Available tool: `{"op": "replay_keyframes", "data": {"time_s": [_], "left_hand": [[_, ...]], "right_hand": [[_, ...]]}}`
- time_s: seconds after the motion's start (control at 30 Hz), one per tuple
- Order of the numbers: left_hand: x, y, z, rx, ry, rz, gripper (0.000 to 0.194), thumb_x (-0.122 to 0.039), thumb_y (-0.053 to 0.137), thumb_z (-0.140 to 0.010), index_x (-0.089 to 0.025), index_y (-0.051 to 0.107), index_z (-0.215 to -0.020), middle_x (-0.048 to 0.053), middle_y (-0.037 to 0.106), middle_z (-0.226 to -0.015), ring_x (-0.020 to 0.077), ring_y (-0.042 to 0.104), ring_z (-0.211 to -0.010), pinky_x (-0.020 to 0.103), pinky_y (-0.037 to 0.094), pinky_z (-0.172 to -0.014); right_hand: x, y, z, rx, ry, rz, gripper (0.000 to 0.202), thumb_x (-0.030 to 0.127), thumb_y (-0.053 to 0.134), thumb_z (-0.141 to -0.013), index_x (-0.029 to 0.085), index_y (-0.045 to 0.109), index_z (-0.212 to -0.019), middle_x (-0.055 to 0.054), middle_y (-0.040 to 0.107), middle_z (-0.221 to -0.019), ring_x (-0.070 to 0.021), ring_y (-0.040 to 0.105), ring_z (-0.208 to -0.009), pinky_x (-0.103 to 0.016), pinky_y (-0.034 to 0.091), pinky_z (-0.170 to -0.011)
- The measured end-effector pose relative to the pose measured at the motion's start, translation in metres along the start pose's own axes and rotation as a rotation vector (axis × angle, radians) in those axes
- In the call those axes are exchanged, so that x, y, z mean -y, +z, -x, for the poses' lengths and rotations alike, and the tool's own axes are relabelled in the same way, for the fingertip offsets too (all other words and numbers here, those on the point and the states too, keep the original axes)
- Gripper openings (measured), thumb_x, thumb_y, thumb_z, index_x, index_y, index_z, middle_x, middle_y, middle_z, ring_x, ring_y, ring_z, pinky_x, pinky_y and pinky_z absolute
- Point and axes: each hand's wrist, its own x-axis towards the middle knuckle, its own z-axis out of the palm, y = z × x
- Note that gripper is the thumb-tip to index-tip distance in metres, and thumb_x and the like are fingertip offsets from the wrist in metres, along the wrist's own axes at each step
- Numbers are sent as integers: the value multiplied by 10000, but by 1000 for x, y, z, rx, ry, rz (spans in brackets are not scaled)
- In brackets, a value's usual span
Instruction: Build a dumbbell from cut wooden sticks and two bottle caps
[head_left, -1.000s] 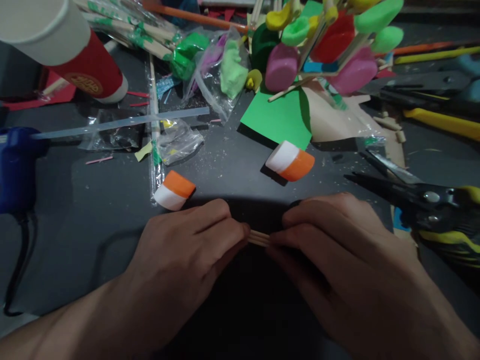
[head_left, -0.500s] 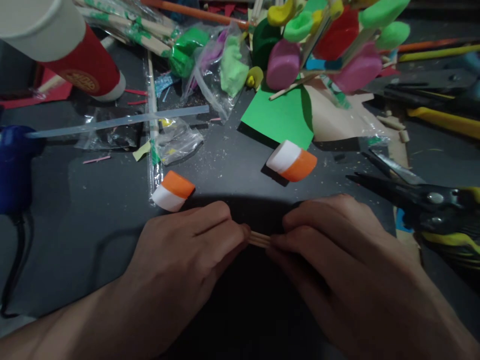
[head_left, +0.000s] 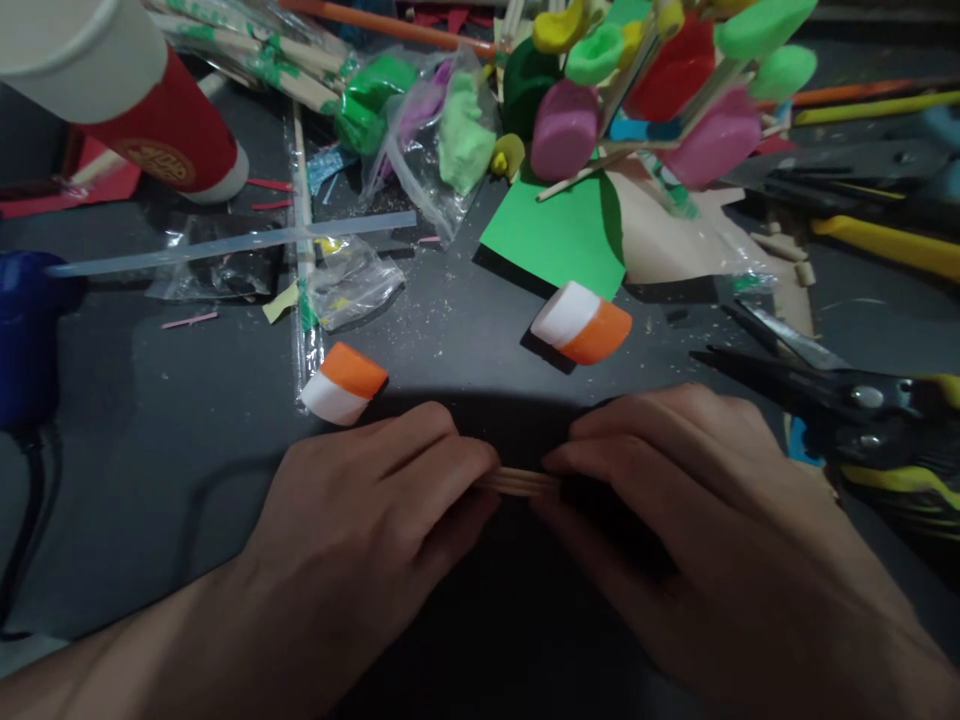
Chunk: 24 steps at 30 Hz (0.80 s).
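Note:
Between my two hands lie a few thin wooden sticks (head_left: 519,482), held side by side near the table's front. My left hand (head_left: 375,510) pinches their left end between thumb and fingers. At the other end, my right hand (head_left: 675,500) has thumb and fingertips around the sticks. Much of the sticks' length is hidden by the fingers. Just beyond my left hand rests an orange and white piece (head_left: 345,383), lying on its side. A second orange and white piece (head_left: 582,323) lies farther back, beyond my right hand.
Pliers (head_left: 862,400) with black and yellow handles lie at the right. A blue glue gun (head_left: 30,340) with a glue stick is at the left, below a red and white paper cup (head_left: 165,120). Green paper (head_left: 559,235), clay and plastic bags fill the back.
My fingers have shifted slightly apart along the sticks, so more of their length shows. The right hand's fingers have lifted a little. The other things stay where they were.

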Motion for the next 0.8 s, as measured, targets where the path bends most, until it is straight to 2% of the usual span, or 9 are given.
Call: {"op": "replay_keyframes", "data": {"time_s": [0.1,0.23,0.5,0.8], "left_hand": [[-1,-1,0,6,-6,-3,100,-177,599,-919,-216,582,-1009,-37,637,-821,135,587,-660,288,389,-520],[0,-1,0,16,-1,9,37,-185,567,-950,-216,586,-948,-44,626,-788,123,564,-624,286,365,-510],[0,-1,2,42,-3,40,125,-188,520,-985,-186,609,-899,-43,594,-743,105,535,-613,287,337,-515],[-1,2,0,25,-12,41,97,-181,539,-970,-198,602,-898,-47,596,-733,111,554,-621,273,362,-507]], "right_hand": [[-2,0,-1,9,-9,-13,215,217,506,-987,190,613,-802,-57,579,-812,-231,465,-758,-394,319,-680],[-1,0,-3,21,-22,-7,242,212,491,-1002,193,629,-805,-57,591,-830,-232,481,-779,-394,331,-689],[0,0,-1,4,-19,-26,340,152,487,-980,214,531,-649,-63,586,-830,-214,462,-765,-367,313,-662],[1,0,-1,17,-4,-19,247,168,474,-986,198,612,-782,-40,581,-790,-215,470,-737,-376,320,-655]]}}
